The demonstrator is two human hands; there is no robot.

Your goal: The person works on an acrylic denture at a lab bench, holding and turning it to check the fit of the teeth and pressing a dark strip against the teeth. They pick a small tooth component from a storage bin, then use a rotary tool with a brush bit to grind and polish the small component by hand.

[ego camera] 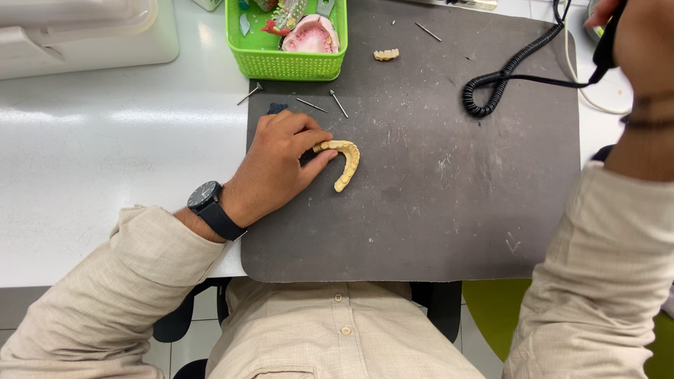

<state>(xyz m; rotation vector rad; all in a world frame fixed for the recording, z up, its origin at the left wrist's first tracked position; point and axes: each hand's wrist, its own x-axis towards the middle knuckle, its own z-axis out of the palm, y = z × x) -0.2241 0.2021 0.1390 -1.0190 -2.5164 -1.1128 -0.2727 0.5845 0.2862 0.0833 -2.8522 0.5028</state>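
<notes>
On the dark mat covering the white worktop, the left hand rested with its grip pinching one end of a pale yellow dental arch cast. The horseshoe of teeth looked stiff, light and brittle, likely best held by its thicker ends rather than the thin curve. Metal pins lay near the green basket. Farther right, the right hand was closed around a black handpiece on a coiled cord.
</notes>
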